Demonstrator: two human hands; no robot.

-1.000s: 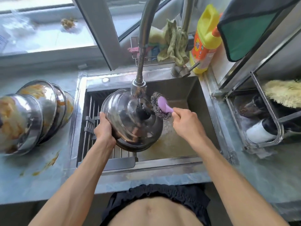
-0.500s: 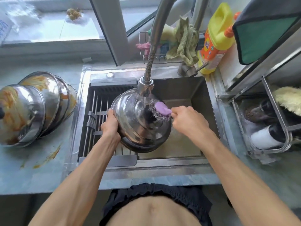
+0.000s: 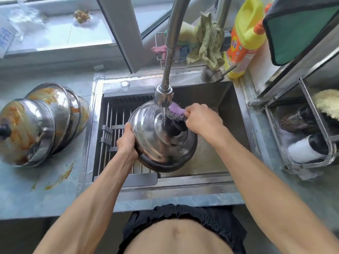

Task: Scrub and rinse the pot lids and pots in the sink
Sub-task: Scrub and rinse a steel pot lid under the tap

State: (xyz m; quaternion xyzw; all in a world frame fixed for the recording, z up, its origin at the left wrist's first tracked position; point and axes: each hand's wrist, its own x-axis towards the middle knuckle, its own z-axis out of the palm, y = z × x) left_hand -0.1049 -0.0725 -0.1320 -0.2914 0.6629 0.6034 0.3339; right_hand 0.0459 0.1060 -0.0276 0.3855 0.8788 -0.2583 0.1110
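Head view, looking down into a steel sink (image 3: 225, 99). Left hand (image 3: 126, 142) grips the left rim of a steel pot lid (image 3: 156, 136), fingers curled around the edge. This lid is held tilted over the sink basin, domed side up, directly beneath the faucet head (image 3: 163, 97). A thin stream of water runs from the faucet head onto the lid near its dark knob.

Right hand (image 3: 201, 119) is closed around the purple handle of a steel-wool scrubber (image 3: 175, 114). The wire pad is touching the upper part of the lid, just beside the water stream.

A slatted drain rack (image 3: 113, 125) sits in the left part of the sink, partly under the lid.

On the worktop (image 3: 36, 195) left of the sink stands a leaning row of soiled lids (image 3: 42, 121), smeared with orange residue; orange smears also mark the worktop in front of them.

Behind the sink, a yellow detergent bottle (image 3: 244, 33) stands beside a wire caddy holding a green cloth (image 3: 207, 43).
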